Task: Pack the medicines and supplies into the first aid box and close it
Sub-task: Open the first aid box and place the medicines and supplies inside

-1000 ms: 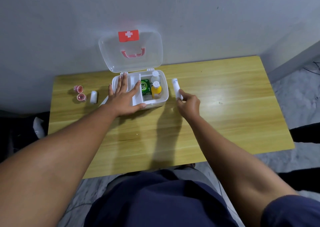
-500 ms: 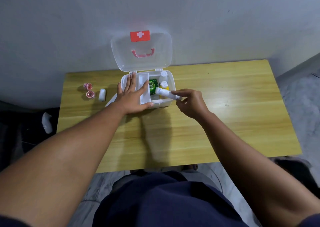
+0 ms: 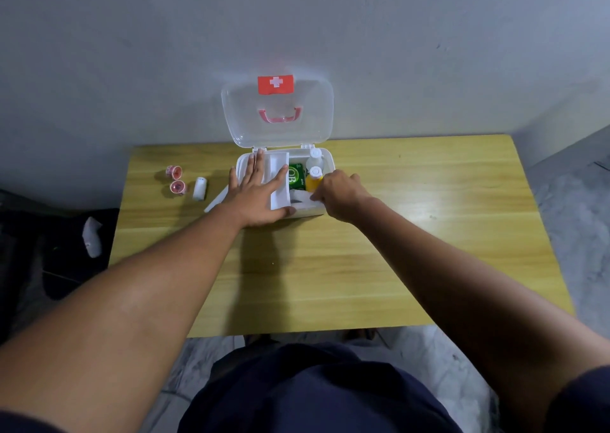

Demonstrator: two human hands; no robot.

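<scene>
Already, a green packet (image 3: pixel 296 176) and two bottles are seen inside the open first aid box (image 3: pixel 321 211). A white tube (image 3: pixel 302 198), pinched by the right hand's (image 3: pixel 340 195) fingers, is being lowered in. The left hand (image 3: pixel 255 195) is laid flat, fingers spread, on the box. Beyond its fingers, two small pots (image 3: pixel 174 171) and a white roll (image 3: pixel 199 188) are left on the desk (image 3: pixel 396 234); the lid (image 3: pixel 277 116) is not yet closed.

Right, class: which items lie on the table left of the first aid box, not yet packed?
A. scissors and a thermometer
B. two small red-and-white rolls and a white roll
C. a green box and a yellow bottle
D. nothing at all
B: two small red-and-white rolls and a white roll lie on the table, left of the first aid box.
</scene>
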